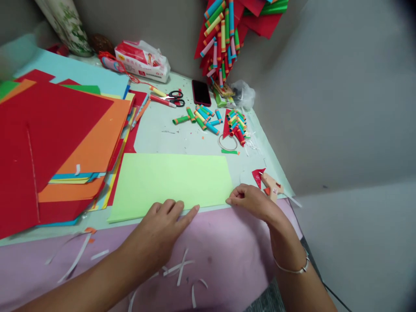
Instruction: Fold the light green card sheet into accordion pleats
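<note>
A light green sheet of paper [172,180], apparently folded lengthwise, lies at the near edge of the table. My left hand [165,227] rests on its near edge, thumb stretched to the right and the other fingers lying on the paper, partly bent; it grips nothing. At the paper's near right corner, my right hand [251,201] pinches the edge between thumb and forefinger. Just beyond that hand lies a beige glue gun [272,185], its nozzle over a red paper scrap [258,177].
Coloured paper sheets [65,130] are piled at left. Behind lie scissors [173,99], a phone [201,92], rolled paper tubes [203,117], a bundle of tubes [236,123] and a tissue pack [143,60]. A red paper piece with tubes [222,39] stands against the wall.
</note>
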`<action>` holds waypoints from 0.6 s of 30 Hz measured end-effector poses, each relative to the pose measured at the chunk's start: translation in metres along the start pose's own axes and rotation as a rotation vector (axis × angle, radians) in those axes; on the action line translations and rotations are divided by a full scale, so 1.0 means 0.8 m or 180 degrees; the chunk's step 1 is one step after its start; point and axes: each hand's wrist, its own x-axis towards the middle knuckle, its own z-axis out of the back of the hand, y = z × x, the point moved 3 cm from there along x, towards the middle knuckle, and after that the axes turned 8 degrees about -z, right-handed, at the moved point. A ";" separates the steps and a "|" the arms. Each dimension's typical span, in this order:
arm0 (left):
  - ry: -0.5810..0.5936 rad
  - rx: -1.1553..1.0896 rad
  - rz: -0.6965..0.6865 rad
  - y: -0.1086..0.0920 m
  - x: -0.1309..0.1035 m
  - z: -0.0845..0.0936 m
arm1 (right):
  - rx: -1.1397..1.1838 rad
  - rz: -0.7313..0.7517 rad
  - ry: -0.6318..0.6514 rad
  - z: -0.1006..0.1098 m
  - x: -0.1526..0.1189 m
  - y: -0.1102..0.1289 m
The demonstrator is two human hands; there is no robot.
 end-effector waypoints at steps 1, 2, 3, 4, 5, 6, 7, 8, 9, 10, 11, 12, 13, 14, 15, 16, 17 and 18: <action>-0.0031 0.0020 0.0005 0.000 0.000 0.000 | -0.0002 0.0022 -0.0020 0.000 0.000 0.000; -0.0055 0.0036 0.0010 0.000 0.000 -0.001 | -0.0004 0.0036 -0.0034 0.001 -0.001 -0.001; -0.0059 0.0042 0.0015 0.000 0.000 -0.001 | -0.0002 0.0036 -0.0040 0.001 -0.001 -0.001; -0.0051 0.0040 0.0020 -0.001 0.001 -0.002 | 0.0007 0.0023 -0.0030 0.001 -0.001 -0.002; -0.0037 0.0032 0.0022 -0.001 0.001 -0.002 | 0.0024 0.0006 -0.0011 0.001 -0.001 -0.002; -0.0027 0.0024 0.0027 -0.001 0.001 -0.003 | 0.0044 -0.0010 0.0012 0.001 0.000 -0.003; -0.0020 0.0018 0.0024 -0.001 0.001 -0.003 | 0.0064 -0.0027 0.0042 0.001 0.000 -0.003; -0.0018 0.0018 0.0018 -0.001 0.001 -0.002 | 0.0079 -0.0043 0.0075 0.001 0.001 -0.003; -0.0020 0.0026 0.0010 -0.001 0.001 -0.002 | 0.0088 -0.0061 0.0095 0.001 0.001 -0.003; -0.0025 0.0037 0.0004 -0.001 0.001 -0.001 | 0.0092 -0.0080 0.0090 0.001 0.001 -0.003; -0.0025 0.0049 0.0003 -0.001 0.000 -0.001 | 0.0089 -0.0094 0.0062 0.001 0.001 -0.003; -0.0024 0.0060 0.0004 -0.001 0.000 0.000 | 0.0083 -0.0102 0.0016 0.002 0.001 -0.003; -0.0022 0.0071 0.0012 0.000 0.000 0.000 | 0.0071 -0.0103 -0.0032 0.002 0.001 -0.003; -0.0020 0.0076 0.0015 0.000 0.000 0.000 | 0.0060 -0.0102 -0.0072 0.002 0.000 -0.003; -0.0015 0.0078 0.0011 0.000 0.000 0.000 | 0.0046 -0.0108 -0.0082 0.002 0.000 -0.003; -0.0010 0.0079 0.0003 -0.001 0.000 0.000 | 0.0030 -0.0121 -0.0071 0.001 0.000 -0.003; -0.0001 0.0080 -0.0003 -0.001 0.000 0.000 | 0.0013 -0.0137 -0.0059 0.001 0.000 -0.003; 0.0004 0.0082 -0.0006 -0.001 0.000 0.000 | 0.0001 -0.0149 -0.0052 0.001 0.000 -0.003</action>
